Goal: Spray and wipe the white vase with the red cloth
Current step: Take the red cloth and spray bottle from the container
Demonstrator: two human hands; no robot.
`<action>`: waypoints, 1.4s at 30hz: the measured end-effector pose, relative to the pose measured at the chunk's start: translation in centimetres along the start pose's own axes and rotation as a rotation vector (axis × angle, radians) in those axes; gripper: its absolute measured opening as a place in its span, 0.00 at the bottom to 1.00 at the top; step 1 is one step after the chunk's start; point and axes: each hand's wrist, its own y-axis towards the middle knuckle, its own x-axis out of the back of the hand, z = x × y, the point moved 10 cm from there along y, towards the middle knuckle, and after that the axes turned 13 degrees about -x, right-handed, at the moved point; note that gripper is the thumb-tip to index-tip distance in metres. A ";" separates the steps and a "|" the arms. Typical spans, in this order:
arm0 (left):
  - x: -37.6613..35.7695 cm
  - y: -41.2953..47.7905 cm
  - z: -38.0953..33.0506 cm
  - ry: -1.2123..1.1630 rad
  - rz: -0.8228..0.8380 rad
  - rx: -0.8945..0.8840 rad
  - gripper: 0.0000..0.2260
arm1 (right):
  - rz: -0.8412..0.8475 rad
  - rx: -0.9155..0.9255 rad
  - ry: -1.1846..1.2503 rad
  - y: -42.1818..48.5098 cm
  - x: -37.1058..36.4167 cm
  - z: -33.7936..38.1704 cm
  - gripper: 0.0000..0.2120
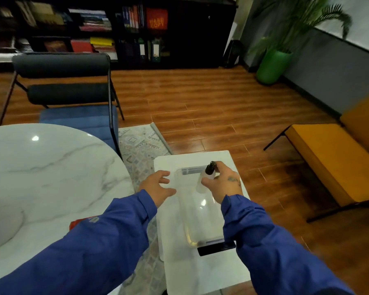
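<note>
Blue sleeves (pixel 94 241) forward; left hand (pixel 158 186) spread, empty; right hand (pixel 226 185) grips spray bottle (pixel 209 171) above white tabletop (pixel 179 273); wooden floor (pixel 200 103) beyond.

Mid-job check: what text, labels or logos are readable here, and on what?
"HARD COPY", blurred, probably: orange letters on the red cover on the bookshelf.
Too blurred to read: the binder labels below it.
Unreadable: the logo on the left sleeve.
No label visible on the spray bottle in the right hand.
</note>
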 end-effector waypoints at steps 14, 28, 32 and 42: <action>14.8 -10.2 -5.4 0.032 -0.050 -0.323 0.31 | 0.382 0.302 0.466 -15.8 -5.2 15.2 0.19; 24.8 -21.9 3.5 -0.255 0.023 -0.161 0.21 | 0.446 0.503 0.411 -30.2 -17.9 19.0 0.41; 26.1 -23.9 5.9 -0.289 0.029 -0.114 0.16 | 0.431 0.491 0.434 -32.4 -20.4 19.0 0.38; 39.9 -23.5 8.5 -0.015 -0.450 -0.139 0.10 | 0.344 0.420 0.298 -32.3 -22.2 17.4 0.38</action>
